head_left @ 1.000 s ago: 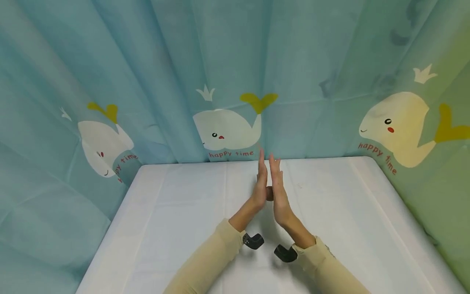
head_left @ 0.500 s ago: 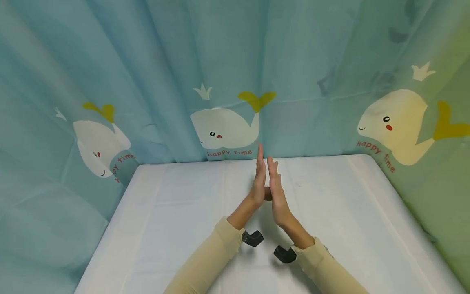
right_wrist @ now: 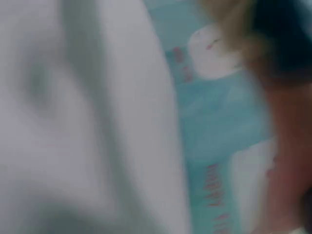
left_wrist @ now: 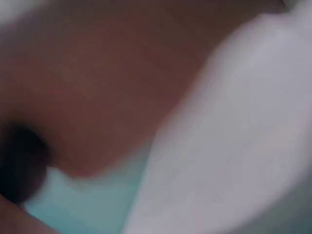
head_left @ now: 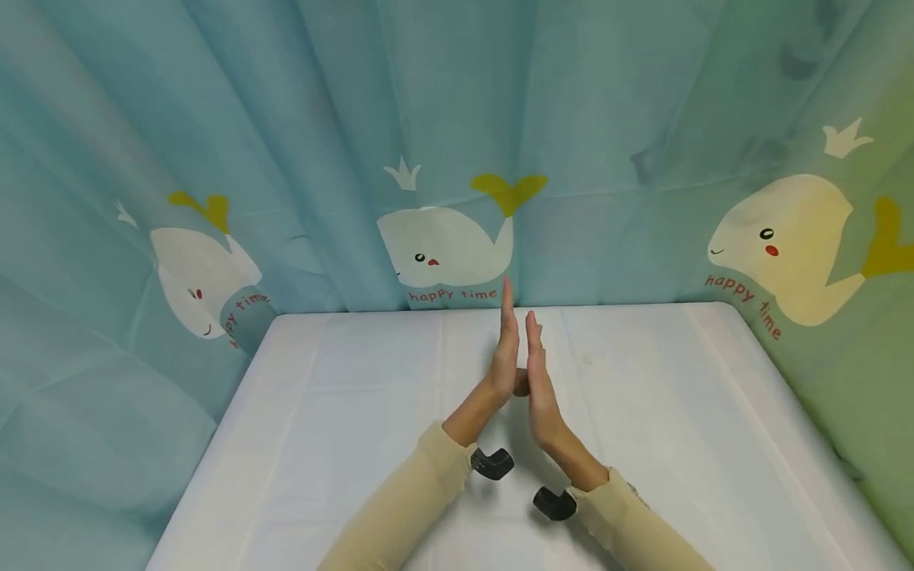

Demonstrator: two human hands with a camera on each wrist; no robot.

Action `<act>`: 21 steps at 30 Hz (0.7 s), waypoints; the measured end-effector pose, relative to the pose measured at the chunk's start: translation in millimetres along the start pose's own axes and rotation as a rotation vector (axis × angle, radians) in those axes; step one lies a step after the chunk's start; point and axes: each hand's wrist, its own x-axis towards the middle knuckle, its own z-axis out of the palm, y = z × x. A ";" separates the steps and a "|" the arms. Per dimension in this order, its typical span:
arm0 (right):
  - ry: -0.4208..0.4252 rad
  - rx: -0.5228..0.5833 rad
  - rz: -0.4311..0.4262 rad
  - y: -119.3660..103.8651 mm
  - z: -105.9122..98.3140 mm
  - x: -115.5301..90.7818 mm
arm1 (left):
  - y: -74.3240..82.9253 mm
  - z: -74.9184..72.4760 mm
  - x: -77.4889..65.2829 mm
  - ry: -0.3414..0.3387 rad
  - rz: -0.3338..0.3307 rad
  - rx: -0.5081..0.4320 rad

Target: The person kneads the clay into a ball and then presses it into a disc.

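L hand (head_left: 505,358) & R hand (head_left: 541,392), both flat, press brown lump (head_left: 522,383) btwn them over worktop (head_left: 364,444); prob. rolling step, next move likely needs even pressure.

Brn rndish obj (head_left: 522,382) btwn both hands (head_left: 506,353).

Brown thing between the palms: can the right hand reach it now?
Probably yes: the right hand seems flat against the brown thing, though the left hand opposite leaves little room to curl round it.
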 end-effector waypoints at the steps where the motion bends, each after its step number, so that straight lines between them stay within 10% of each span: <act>1: 0.008 -0.013 -0.031 -4.9 0.0 0.7 | -3.2 0.8 -1.3 -0.001 -0.024 0.000; 7: 0.066 -0.093 -0.034 -1.8 -25.8 29.4 | -1.8 20.1 -21.3 -0.015 -0.120 -0.064; 12: 0.045 -0.023 0.048 15.2 -24.8 12.4 | 13.5 22.9 -16.7 0.041 -0.086 -0.130; 21: 0.033 -0.023 -0.056 -26.6 -19.2 23.6 | -7.6 22.0 -11.3 0.056 -0.128 -0.063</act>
